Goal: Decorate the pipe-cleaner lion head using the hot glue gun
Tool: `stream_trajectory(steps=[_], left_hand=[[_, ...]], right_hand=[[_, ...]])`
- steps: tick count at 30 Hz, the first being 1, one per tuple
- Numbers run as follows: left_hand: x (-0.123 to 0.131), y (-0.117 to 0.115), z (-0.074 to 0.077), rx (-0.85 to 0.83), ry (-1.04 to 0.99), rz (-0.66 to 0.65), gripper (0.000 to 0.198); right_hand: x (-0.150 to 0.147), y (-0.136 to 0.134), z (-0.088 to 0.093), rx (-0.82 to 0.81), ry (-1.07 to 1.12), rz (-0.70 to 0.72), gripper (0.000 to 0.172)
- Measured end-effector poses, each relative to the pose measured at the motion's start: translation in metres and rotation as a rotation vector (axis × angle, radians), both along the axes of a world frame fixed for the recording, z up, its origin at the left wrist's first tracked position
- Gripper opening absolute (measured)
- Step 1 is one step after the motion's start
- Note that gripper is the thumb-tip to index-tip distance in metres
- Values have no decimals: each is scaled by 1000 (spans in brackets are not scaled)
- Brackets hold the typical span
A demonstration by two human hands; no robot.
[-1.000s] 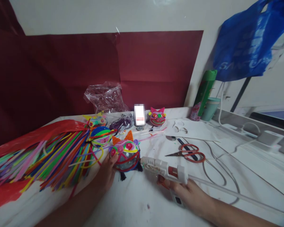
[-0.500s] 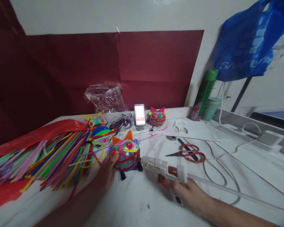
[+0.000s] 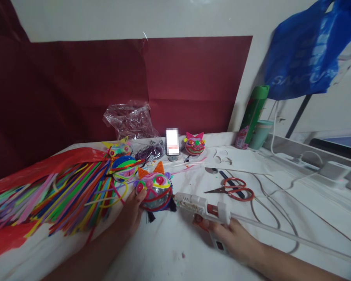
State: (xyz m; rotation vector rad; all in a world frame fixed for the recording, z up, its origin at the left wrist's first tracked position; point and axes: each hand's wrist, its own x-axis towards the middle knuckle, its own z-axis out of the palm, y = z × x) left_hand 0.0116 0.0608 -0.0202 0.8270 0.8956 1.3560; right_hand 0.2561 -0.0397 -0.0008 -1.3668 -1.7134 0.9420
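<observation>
A round lion-head ornament [image 3: 156,197] made of pipe cleaners over a clear ball sits low on the table, with orange ears, pink eyes and black tassels. My left hand [image 3: 134,210] is closed on its left side, thumb on the front. In my right hand [image 3: 226,236] is a white hot glue gun [image 3: 197,205], fingers round the handle and by the orange trigger. Its nozzle points left and meets the ornament's right side, or nearly so; touching I cannot tell. A long clear glue stick [image 3: 266,224] trails from the back of the gun.
Colourful pipe cleaners [image 3: 76,199] lie on red plastic at left, beside a blue-green ball ornament [image 3: 124,168]. A pink-eared ornament [image 3: 194,143] stands behind. Red-handled scissors [image 3: 234,190] and looping cords [image 3: 276,218] lie right. A green spray can [image 3: 253,117] stands at the back.
Almost nothing differs. The glue gun and the ornament hold nearly the same place, and both hands keep their grip.
</observation>
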Motion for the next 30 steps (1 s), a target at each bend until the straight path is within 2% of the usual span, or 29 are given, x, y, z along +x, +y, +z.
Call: stream_trajectory(steps=[3,6,11,14,18,21,24,30], left_hand=[[0,-1,2,12,0,-6,47],[1,-4,6,12,4,-19,45],[2,-7,8,-15,7,-7,43],[2,-6,6,-16,2,11,43],[3,-3,3,-22,-1,13,44],[3,-4,5,-33,0,5,45],[3,-6,9,-43,21,-16,43],[3,-8,16,-26,25,-59,36]], right_hand=[[0,1,-1,-7,6,32,45],[2,2,-5,-30,11,-16,45],[2,0,-10,-162,26,-17,46],[1,-1,-10,-140,25,15,47],[2,-1,-6,-111,6,-25,44],[1,-2,-1,-46,33,-17,43],[-1,-1,1,-59,48,15,42],[2,2,-14,-133,101,-80,45]])
